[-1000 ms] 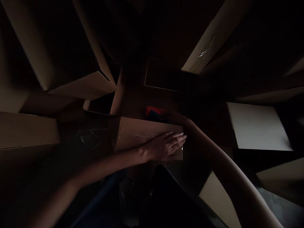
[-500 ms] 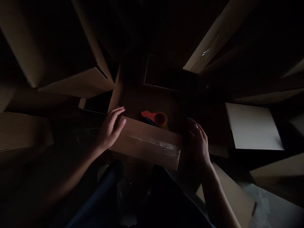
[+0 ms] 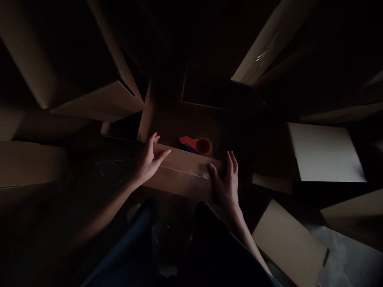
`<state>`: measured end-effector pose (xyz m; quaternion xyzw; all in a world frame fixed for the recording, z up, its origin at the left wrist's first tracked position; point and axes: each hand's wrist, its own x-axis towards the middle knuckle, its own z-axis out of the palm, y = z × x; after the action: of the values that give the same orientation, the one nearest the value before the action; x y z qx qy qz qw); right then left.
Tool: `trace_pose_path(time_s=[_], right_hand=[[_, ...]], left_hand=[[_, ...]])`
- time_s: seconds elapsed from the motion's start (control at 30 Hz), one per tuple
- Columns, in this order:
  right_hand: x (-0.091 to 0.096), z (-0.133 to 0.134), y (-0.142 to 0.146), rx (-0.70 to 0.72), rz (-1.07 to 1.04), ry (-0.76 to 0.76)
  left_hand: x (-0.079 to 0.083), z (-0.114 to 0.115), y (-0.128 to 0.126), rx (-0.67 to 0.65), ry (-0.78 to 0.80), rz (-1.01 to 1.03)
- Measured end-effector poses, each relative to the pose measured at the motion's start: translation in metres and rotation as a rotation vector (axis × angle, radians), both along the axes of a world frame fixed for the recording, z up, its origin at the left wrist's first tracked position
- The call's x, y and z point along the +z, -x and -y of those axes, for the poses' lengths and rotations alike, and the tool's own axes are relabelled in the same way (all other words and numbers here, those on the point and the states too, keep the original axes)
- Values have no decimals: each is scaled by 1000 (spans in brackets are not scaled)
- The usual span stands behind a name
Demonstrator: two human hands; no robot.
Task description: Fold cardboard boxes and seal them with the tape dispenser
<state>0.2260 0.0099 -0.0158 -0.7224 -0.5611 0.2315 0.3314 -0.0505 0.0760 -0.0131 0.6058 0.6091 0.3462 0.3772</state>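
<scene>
A small brown cardboard box (image 3: 185, 173) with clear tape along its top lies on the dark floor in front of my knees. My left hand (image 3: 149, 159) rests against its left end, fingers stretched out over the top corner. My right hand (image 3: 226, 180) is spread against its right end, thumb on the top face. Both hands press the box's ends from either side. Just behind the box lies a red tape dispenser (image 3: 198, 144) with a roll in it.
The scene is very dim. Tall cardboard boxes (image 3: 98, 103) crowd the left and back, another (image 3: 257, 52) leans at the upper right. A pale flat sheet (image 3: 324, 153) lies at the right, a cardboard piece (image 3: 289, 243) at lower right. My dark trouser legs (image 3: 179, 247) fill the bottom.
A second ago my left hand lay flat on the box top; it has moved to the left end. My right hand has come in from the right onto the right end.
</scene>
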Motion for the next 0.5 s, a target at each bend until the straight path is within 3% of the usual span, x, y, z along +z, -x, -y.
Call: trace_pose_path(time_s=[0.3, 0.4, 0.5], right_hand=[[5, -4, -14, -84, -574, 179], [2, -5, -13, -116, -673, 181], [0, -4, -15, -106, -703, 189]], left_hand=[[0, 18, 2, 158, 162, 277], [5, 19, 3, 127, 187, 272], [15, 19, 1, 78, 73, 160]])
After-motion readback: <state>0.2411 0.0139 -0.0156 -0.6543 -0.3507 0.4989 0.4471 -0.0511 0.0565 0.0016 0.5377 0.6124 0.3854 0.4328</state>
